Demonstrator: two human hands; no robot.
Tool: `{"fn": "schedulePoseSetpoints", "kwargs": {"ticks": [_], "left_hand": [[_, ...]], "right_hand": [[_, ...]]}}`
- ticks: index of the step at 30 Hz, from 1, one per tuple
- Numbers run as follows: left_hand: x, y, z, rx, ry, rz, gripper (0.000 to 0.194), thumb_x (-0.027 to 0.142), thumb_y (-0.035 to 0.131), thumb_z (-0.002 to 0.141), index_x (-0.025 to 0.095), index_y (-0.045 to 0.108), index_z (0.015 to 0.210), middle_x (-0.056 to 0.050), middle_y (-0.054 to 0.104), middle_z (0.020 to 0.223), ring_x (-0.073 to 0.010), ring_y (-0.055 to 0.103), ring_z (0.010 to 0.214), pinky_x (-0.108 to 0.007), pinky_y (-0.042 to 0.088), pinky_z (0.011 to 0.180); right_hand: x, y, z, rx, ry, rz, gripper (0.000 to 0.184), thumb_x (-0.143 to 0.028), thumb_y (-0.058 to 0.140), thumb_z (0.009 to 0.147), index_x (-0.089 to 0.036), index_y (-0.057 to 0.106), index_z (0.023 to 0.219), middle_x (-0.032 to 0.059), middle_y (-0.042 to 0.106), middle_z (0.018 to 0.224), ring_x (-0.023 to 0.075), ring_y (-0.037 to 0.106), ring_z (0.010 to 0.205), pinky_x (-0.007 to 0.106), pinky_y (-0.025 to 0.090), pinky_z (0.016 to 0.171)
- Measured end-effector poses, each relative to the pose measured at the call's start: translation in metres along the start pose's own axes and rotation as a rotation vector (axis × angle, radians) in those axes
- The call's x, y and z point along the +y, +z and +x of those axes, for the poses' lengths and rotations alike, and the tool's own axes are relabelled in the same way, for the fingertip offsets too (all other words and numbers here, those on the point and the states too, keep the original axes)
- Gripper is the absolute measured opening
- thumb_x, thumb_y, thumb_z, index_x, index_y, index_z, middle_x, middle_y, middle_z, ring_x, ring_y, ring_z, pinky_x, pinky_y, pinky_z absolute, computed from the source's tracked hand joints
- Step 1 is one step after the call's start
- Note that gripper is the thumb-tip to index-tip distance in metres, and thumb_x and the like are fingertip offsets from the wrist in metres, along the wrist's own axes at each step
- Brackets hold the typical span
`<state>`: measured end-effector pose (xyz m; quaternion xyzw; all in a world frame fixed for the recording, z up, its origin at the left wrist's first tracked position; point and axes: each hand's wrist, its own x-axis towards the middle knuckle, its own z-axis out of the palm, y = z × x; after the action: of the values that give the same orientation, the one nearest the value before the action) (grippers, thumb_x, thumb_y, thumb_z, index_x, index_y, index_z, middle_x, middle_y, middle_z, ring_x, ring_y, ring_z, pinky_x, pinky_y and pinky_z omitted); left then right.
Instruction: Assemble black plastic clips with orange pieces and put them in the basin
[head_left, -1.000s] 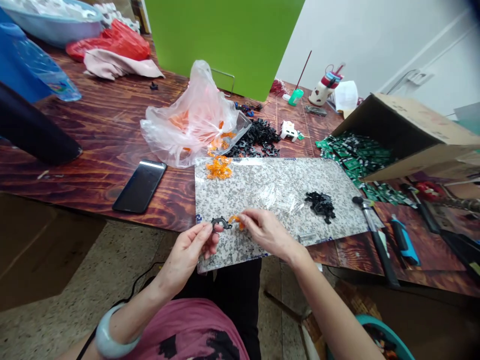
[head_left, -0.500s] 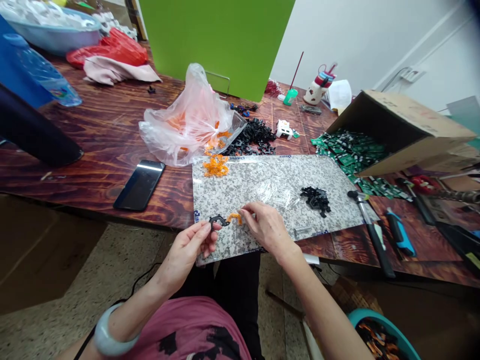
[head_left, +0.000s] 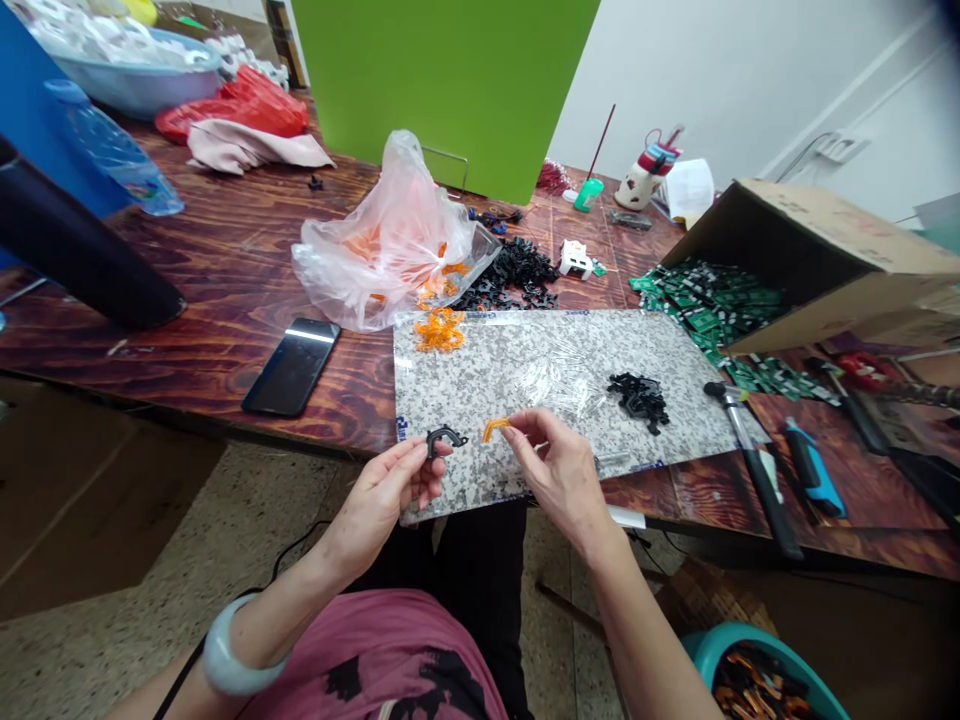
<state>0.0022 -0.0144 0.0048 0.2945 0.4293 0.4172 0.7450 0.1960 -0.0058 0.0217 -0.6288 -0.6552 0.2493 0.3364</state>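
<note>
Between the thumb and fingers of my left hand [head_left: 397, 475] is a curved black plastic part [head_left: 445, 437], shaped like a hook. My right hand [head_left: 555, 470] pinches a small bent orange plastic part [head_left: 494, 429] by one end. The two parts are a short gap apart, above the front left of a speckled stone-patterned board [head_left: 480, 375]. Farther back on the board lie a small pile of orange parts [head_left: 439, 330], a spread of thin clear pieces [head_left: 559, 378] and a heap of black parts [head_left: 639, 400].
A phone [head_left: 291, 367] lies left of the board, a plastic bag [head_left: 397, 240] behind it. At right are a hammer [head_left: 754, 470], a blue-handled tool [head_left: 815, 470] and a cardboard box [head_left: 832, 230] spilling green circuit boards [head_left: 712, 300]. A teal tub [head_left: 712, 650] stands below.
The orange part has moved right, away from the black part, and turned in my right hand's fingers. My left hand still holds the black part. The whole view has shifted slightly.
</note>
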Motion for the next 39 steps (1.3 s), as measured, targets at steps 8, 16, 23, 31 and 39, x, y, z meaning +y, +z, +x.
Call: {"fn": "schedulePoseSetpoints", "kwargs": {"ticks": [8,16,23,31,39], "left_hand": [[-0.005,0.005,-0.002,-0.044,0.089,0.267,0.022,0.035,0.055,0.085,0.015,0.064,0.083,-0.001,0.062,0.073,-0.0127,0.052,0.064,-0.022,0.041,0.059],[-0.01,0.003,-0.007,-0.16,0.221,0.488,0.026,0.032,0.045,0.092,0.017,0.065,0.094,-0.002,0.062,0.076,-0.0153,0.053,0.067,-0.024,0.043,0.063],[-0.01,0.001,-0.007,-0.184,0.22,0.526,0.027,0.032,0.041,0.093,0.017,0.063,0.088,-0.002,0.06,0.074,-0.0155,0.051,0.066,-0.024,0.042,0.063],[-0.011,0.0,-0.01,-0.202,0.24,0.592,0.027,0.032,0.039,0.094,0.018,0.059,0.085,0.0,0.057,0.074,-0.0143,0.05,0.068,-0.023,0.041,0.064],[-0.013,0.005,-0.013,-0.194,0.352,0.776,0.023,0.029,0.035,0.096,0.017,0.053,0.086,0.002,0.051,0.073,-0.0124,0.049,0.067,-0.023,0.04,0.064]], "right_hand": [[-0.033,0.006,-0.026,0.034,-0.157,0.07,0.009,-0.021,0.053,0.087,-0.02,0.061,0.091,0.0037,0.066,0.086,0.0159,0.06,0.079,0.027,0.046,0.068],[-0.029,0.011,-0.032,0.036,-0.104,0.114,0.011,-0.018,0.053,0.087,-0.02,0.063,0.091,0.005,0.068,0.087,0.0171,0.063,0.08,0.027,0.049,0.066],[-0.03,0.01,-0.036,0.011,-0.095,0.155,0.013,-0.014,0.052,0.086,-0.02,0.063,0.091,0.0047,0.067,0.087,0.0162,0.063,0.08,0.026,0.051,0.068],[-0.031,0.011,-0.038,0.001,-0.094,0.14,0.009,-0.014,0.054,0.086,-0.018,0.062,0.088,0.0038,0.066,0.085,0.014,0.062,0.076,0.023,0.049,0.066],[-0.032,0.012,-0.043,0.018,-0.056,0.195,0.008,-0.015,0.056,0.085,-0.017,0.063,0.087,0.0024,0.066,0.082,0.0127,0.062,0.074,0.023,0.05,0.067]]}}
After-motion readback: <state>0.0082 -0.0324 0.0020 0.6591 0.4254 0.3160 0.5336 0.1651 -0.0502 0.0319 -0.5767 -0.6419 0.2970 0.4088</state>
